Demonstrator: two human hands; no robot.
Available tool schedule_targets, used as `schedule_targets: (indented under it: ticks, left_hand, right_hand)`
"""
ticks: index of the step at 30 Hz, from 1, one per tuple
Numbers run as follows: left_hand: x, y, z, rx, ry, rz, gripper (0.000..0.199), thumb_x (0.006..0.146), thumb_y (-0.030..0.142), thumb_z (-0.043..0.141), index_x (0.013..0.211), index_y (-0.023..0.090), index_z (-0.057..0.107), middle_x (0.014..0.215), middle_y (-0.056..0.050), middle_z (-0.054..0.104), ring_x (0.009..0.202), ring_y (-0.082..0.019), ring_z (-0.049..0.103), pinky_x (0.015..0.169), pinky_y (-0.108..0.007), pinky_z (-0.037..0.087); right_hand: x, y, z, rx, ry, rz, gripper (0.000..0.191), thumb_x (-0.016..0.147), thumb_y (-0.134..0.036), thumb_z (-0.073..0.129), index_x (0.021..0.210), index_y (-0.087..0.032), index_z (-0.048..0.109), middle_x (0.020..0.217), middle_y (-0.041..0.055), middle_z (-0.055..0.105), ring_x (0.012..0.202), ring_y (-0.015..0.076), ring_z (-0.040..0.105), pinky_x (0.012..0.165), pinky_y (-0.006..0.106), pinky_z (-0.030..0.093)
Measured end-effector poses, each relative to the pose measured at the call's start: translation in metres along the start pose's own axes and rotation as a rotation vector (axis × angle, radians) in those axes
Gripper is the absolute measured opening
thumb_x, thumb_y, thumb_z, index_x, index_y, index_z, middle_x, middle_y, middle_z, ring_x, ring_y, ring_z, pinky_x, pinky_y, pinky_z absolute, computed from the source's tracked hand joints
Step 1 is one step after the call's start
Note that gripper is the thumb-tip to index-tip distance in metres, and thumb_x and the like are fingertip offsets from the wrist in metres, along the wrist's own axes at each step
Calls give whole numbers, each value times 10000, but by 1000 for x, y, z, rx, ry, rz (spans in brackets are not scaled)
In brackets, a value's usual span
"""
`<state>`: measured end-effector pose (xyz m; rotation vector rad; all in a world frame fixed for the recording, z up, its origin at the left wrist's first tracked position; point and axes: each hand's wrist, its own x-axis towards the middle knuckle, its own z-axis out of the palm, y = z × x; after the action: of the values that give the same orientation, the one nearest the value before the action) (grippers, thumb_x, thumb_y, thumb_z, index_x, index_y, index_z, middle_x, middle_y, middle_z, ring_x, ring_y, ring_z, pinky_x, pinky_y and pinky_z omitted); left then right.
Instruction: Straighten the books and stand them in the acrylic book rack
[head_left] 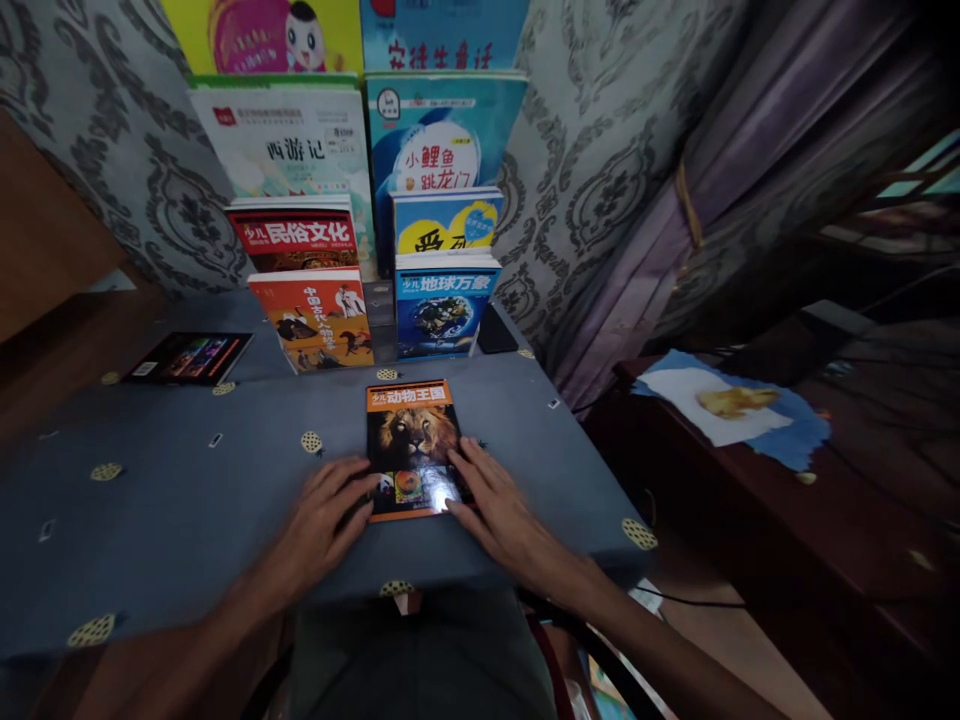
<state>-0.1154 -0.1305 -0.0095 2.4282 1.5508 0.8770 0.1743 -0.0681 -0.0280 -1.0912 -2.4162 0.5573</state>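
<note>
A book with a lion on its dark, orange-edged cover lies flat on the table in front of me. At its left edge rests my left hand, open, with fingertips touching the cover's side. My right hand lies along the opposite edge, open, fingers stretched over the cover's right side. Light glares off the lower right of the cover. Just behind it stand an orange book and a blue book with a globe, both upright.
More books rise in tiers behind, including a white one and a teal one. A dark book lies at the left, a black phone-like object at the right. Beyond the table's right edge, a dark wooden surface holds blue cloth.
</note>
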Motion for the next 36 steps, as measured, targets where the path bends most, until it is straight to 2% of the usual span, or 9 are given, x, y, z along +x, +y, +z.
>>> schedule_targets:
  ticks: [4, 9, 14, 20, 24, 27, 30, 33, 36]
  left_hand:
    - [19, -20, 19, 90, 0, -145, 479, 1016, 392, 437, 1461, 217, 471, 1472, -139, 541, 1441, -298, 410, 1143, -570, 391]
    - [42, -27, 33, -59, 28, -195, 546, 1009, 430, 443, 1504, 203, 402, 1480, -160, 532, 1412, -289, 456, 1153, -541, 385]
    - [58, -35, 32, -495, 107, -386, 572, 962, 477, 536, 1460, 213, 446, 1403, -152, 594, 1313, -280, 558, 1049, -450, 496]
    - [84, -26, 41, -1195, 254, -856, 550, 756, 420, 774, 1223, 180, 612, 1107, -89, 730, 933, -195, 721, 800, -296, 575]
    - [98, -9, 41, -1481, 193, -861, 477, 583, 384, 915, 938, 138, 713, 875, -58, 767, 741, -166, 711, 721, -254, 566]
    - [104, -3, 31, -1550, 248, -857, 504, 561, 381, 936, 965, 159, 732, 868, -47, 776, 740, -179, 719, 719, -271, 575]
    - [110, -1, 21, -1578, 314, -759, 496, 617, 394, 910, 1028, 179, 736, 955, -57, 784, 866, -219, 738, 840, -326, 580]
    - [119, 3, 12, -1579, 398, -674, 495, 647, 447, 891, 1043, 191, 742, 1018, -61, 783, 975, -236, 730, 953, -357, 547]
    - [128, 5, 6, -1523, 480, -634, 573, 609, 545, 890, 1021, 171, 754, 996, -74, 785, 968, -250, 730, 957, -375, 543]
  right_hand:
    - [24, 6, -2, 15, -10, 21, 636, 1007, -412, 479, 1590, -269, 268, 1644, 136, 293, 1500, 298, 323, 1189, 544, 361]
    - [52, 11, 7, 14, 28, -9, 582, 1000, -394, 477, 1546, -223, 369, 1616, 164, 345, 1515, 313, 283, 1193, 572, 331]
    - [61, 14, 20, -4, 84, 17, 585, 996, -388, 470, 1548, -234, 357, 1622, 156, 334, 1529, 350, 225, 1193, 621, 298]
    - [63, 18, 28, 56, 150, 11, 562, 1006, -394, 423, 1541, -233, 366, 1630, 137, 324, 1523, 337, 249, 1206, 592, 301]
    - [65, 30, 35, 213, 274, 59, 590, 1003, -451, 421, 1557, -273, 324, 1631, 106, 333, 1509, 288, 305, 1205, 543, 337]
    - [72, 39, 35, 416, 379, 202, 649, 983, -538, 434, 1548, -232, 343, 1599, 138, 387, 1474, 307, 374, 1189, 564, 351]
    - [85, 38, 27, 687, 366, 305, 635, 942, -608, 489, 1446, -222, 493, 1476, 151, 548, 1364, 332, 522, 1133, 568, 421]
    - [101, 24, 10, 953, 283, 238, 562, 922, -617, 537, 1314, -218, 597, 1307, 131, 681, 1205, 314, 644, 1054, 510, 504]
    - [113, 5, -10, 1036, 356, 107, 491, 882, -576, 638, 1238, -237, 618, 1241, 86, 707, 1127, 274, 667, 1006, 423, 531]
